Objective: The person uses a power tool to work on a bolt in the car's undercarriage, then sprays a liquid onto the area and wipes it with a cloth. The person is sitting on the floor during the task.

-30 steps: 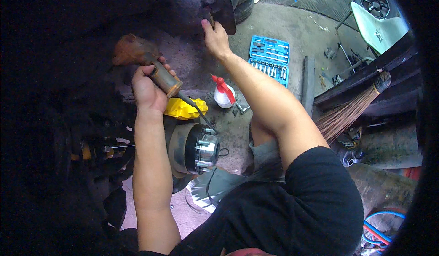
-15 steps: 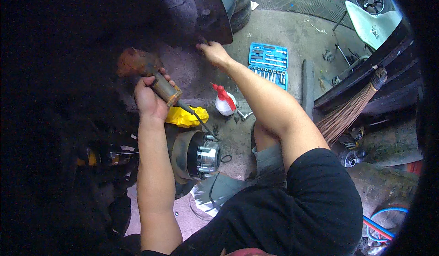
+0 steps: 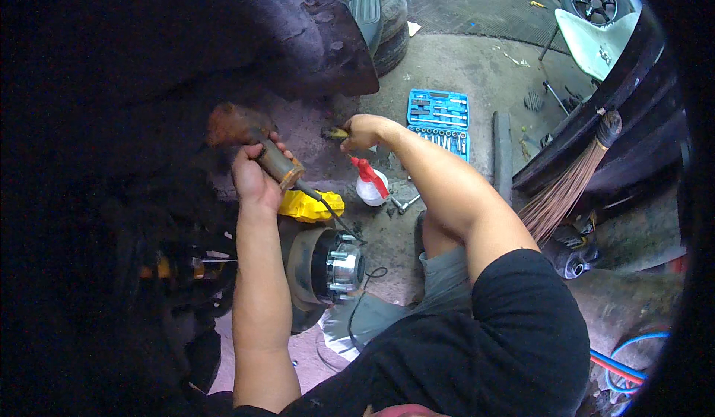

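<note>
My left hand (image 3: pixel 255 182) is closed around a rusty, grimy cylindrical part (image 3: pixel 277 165) with a wide brown-orange head (image 3: pixel 232 124) and a black cord-like tail (image 3: pixel 316 196). Its upper end is lost in the dark beneath the vehicle. To the right, my right hand (image 3: pixel 363 133) grips a small tool with a yellow handle (image 3: pixel 339 133); its dark tip makes the exact kind unclear. Yellow crumpled wrapping (image 3: pixel 311 206) lies just below the left hand's part. A wheel hub (image 3: pixel 344 269) with silver studs sits closer to me.
A white spray bottle (image 3: pixel 370 190) with a red trigger stands on the floor, beside a ratchet wrench (image 3: pixel 404 204). Farther off lies a blue socket set (image 3: pixel 438 119). A dark fender (image 3: pixel 320 52) overhangs my hands. At right are a broom (image 3: pixel 570 182) and a pale chair (image 3: pixel 596 44).
My right hand has come down and toward me from the fender's edge, bringing the yellow-handled tool into sight. The left hand keeps its grip; the whole view has shifted slightly.
</note>
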A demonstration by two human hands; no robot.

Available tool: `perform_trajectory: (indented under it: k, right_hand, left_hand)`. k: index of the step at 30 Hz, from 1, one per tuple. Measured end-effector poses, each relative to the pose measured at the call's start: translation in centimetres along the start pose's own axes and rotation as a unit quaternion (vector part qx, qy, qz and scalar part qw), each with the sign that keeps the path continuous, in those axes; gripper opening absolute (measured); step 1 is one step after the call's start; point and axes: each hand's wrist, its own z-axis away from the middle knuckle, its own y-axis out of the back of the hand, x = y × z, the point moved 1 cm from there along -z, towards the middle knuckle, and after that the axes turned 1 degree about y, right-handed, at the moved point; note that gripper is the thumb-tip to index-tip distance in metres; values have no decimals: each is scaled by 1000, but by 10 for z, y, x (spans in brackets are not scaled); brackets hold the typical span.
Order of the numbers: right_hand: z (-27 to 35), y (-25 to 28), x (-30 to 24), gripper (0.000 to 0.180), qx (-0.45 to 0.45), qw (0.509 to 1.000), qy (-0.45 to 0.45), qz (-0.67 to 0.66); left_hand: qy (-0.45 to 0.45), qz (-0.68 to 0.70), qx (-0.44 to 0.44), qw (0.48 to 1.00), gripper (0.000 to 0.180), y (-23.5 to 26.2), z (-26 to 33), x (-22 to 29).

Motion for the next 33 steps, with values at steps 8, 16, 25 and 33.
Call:
perform_trajectory:
  k: [8,16,25,33]
  right_hand:
    - [9,10,7,74,196,974,33,-105]
    - [-4,-2,9,76,239,924,77,-288]
    - [-29,-36,16,51,202,944,46,-258]
    - [-54,-24,-14,54,329,910,-32,-249]
  left_hand:
    - [13,2,2,1000,33,-6,6,0]
    - [-3,2,20,1000,33,9,-10,5]
    - [-2,50,54,997,30,14,-10,3]
    - [-25,69,95,993,30,10,-7,6]
